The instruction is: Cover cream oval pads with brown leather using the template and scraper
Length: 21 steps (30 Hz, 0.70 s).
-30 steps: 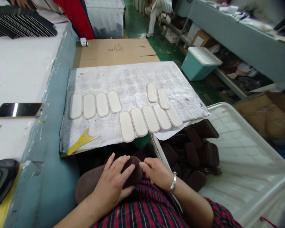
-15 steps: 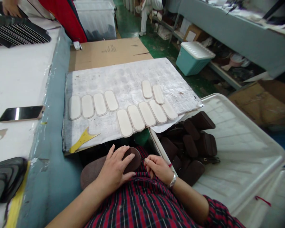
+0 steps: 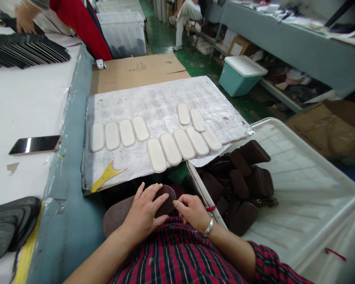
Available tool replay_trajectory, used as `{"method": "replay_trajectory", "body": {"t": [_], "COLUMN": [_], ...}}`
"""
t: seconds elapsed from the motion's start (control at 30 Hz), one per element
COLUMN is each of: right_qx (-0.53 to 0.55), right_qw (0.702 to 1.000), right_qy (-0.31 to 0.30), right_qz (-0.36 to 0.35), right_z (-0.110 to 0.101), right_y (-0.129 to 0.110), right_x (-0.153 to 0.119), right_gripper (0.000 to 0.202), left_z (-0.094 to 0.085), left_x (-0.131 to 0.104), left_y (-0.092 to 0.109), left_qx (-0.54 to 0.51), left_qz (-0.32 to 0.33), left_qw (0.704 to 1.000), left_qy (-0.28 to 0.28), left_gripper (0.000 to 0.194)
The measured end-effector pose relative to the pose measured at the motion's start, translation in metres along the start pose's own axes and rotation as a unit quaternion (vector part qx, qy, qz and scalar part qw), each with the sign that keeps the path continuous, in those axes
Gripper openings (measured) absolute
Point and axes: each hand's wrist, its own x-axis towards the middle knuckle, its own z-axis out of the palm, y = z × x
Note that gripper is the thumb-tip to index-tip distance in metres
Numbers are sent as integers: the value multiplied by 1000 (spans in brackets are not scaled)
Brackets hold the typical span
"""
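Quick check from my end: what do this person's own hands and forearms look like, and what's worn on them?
The left hand and right hand are ungloved. A silver-coloured bracelet circles the right wrist. The right sleeve is red and dark with thin pale lines; no left sleeve shows.

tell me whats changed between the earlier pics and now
The right hand drew slightly away from the near end of the brown piece, then came back to its edge; whether its fingertips grip anything is unclear. The camera view shifted a little. Unchanged: the left hand lies over the brown piece, and the white pads and yellow tool keep their places.
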Motion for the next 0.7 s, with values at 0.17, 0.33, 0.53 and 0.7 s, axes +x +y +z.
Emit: {"method": "replay_trajectory", "body": {"t": [0.17, 0.33, 0.53, 0.7], "right_qx": [-68, -111, 25, 115], "right_qw": [998, 993, 991, 987], "right_qy": [-11, -42, -120, -98], "right_qz": [7, 3, 49, 54], "right_z": [-2, -12, -30, -25], "right_y": [2, 2, 17, 36], "right_x": [4, 11, 18, 11], "right_gripper": [27, 29, 33, 38], "left_z": [-2, -2, 6, 18], "left_x": [1, 2, -20, -36], "left_y": [-1, 1, 5, 7], "left_qx": [17, 47, 31, 31], "left_qz": [11, 33, 91, 118], "left_qw": [1000, 998, 993, 989], "left_qy": [-2, 9, 75, 77], "left_gripper": [45, 43, 27, 31]}}
